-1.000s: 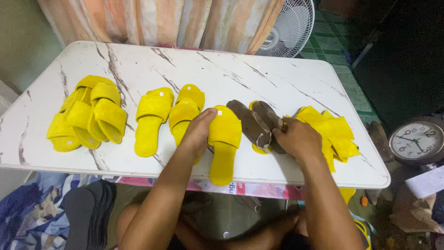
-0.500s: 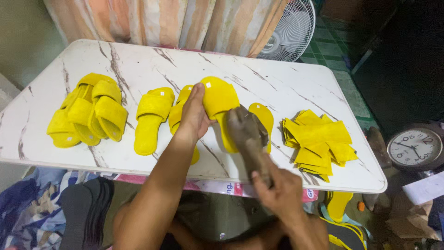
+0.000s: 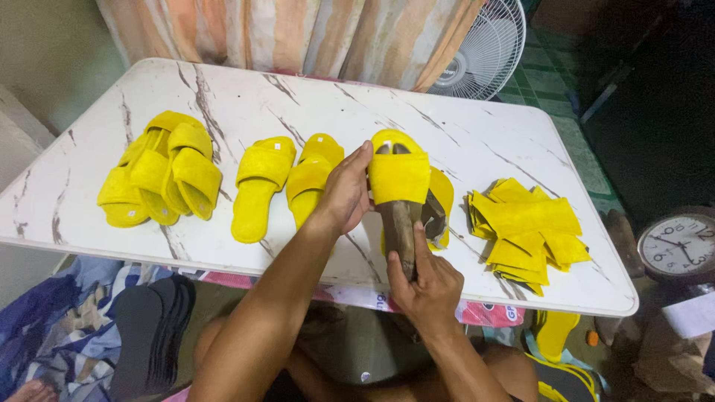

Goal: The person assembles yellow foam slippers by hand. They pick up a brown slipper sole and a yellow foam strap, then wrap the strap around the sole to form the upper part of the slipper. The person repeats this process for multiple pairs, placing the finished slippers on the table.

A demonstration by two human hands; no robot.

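— At the near edge of the white marble-patterned surface (image 3: 477,141), what's closest?

— The right hand (image 3: 424,279), hanging just past that edge with fingers wrapped around the heel end of a brown wooden shoe last (image 3: 401,227). Its forearm comes up from the bottom of the view.

— And the other hand?

— The left hand (image 3: 344,192) reaches further in, forearm slanting up from the lower left. Its palm and fingers press against the side of the yellow fabric-covered slide sandal (image 3: 400,173), which sits over the last, lifted just above the surface near its front middle.

— Any room to move around there?

— Bare marble lies between the sandal and the stack of yellow cut fabric pieces (image 3: 527,229) at the right, which ends close to the near edge. To the left, a pair of flat yellow slides (image 3: 281,182) lies just beside the left hand, and a heap of yellow slides (image 3: 160,167) sits nearer the left edge. The whole far half is open.

— Anything hard to see?

— A second yellow piece behind the held sandal is mostly covered. Past the far edge stand a striped curtain (image 3: 298,33) and a white fan (image 3: 484,48), cut off at the top. A round clock (image 3: 679,246) sits at the right, and dark soles (image 3: 153,331) lie below the surface on the left.
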